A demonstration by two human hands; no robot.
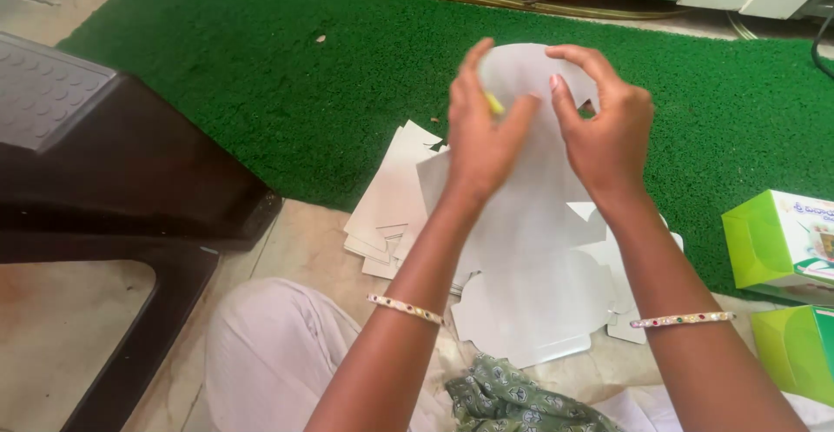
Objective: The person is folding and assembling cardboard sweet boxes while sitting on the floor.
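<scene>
I hold a flat white card cutout (pixel 532 189) up in front of me, over the green mat (pixel 287 76). My left hand (pixel 483 137) pinches its rounded top flap between thumb and fingers — a bit of yellow shows under my palm. My right hand (pixel 604 128) grips the same flap from the other side, thumb and forefinger pressed on the edge. Under the cutout lies a loose stack of more white cutouts (pixel 391 215), half on the mat, half on the floor. Two green boxes (pixel 782 241) sit to my right; a dark plastic stool (pixel 113 171) stands on my left.
</scene>
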